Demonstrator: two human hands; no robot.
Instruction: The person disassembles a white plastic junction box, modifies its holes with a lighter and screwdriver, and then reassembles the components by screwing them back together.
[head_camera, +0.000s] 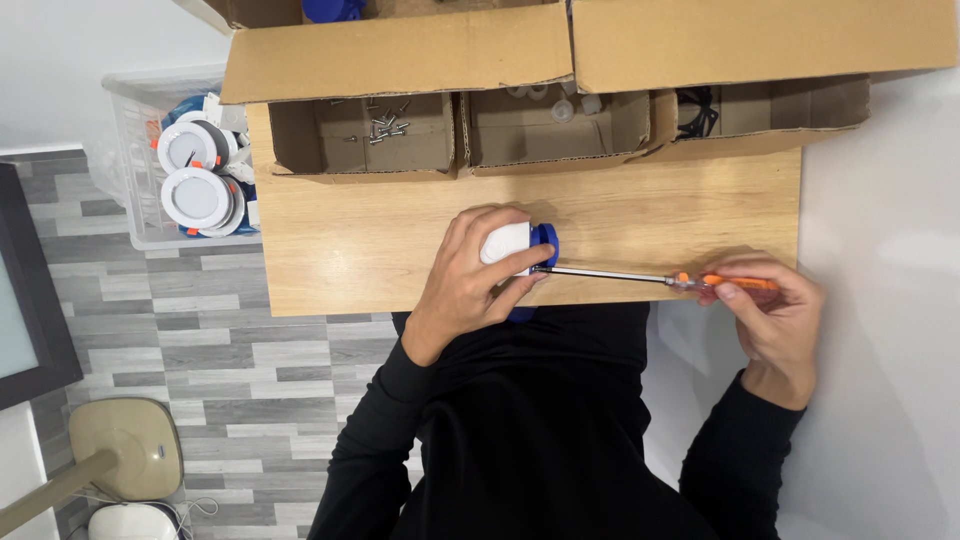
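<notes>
The left hand (468, 282) is wrapped around a small white and blue fitting (520, 245), fingers curled over its white top and thumb pressed along its near side, so the piece sits almost wholly inside the grasp with only the white body and a blue rim showing at the hand's right edge; it is held at the near edge of the wooden table (350, 250), just above the person's black-sleeved torso. The right hand (770, 310) is closed around the orange handle of a screwdriver (640, 277), pinching it between thumb and fingertips out past the table's right corner, well apart from the left hand. The screwdriver lies nearly level, its thin metal shaft running leftward across the table edge, and its tip meets the blue part of the fitting right beside the left thumb. Behind the hands, along the far side of the table, stands a row of open cardboard boxes (400, 50): the left compartment holds a scatter of small screws (385, 125), the middle one a few small white parts (560, 105), the right one something dark that is too small to make out. To the left of the table, on the grey plank floor, a clear plastic bin (125, 150) holds round white lamp fittings (195, 197)
</notes>
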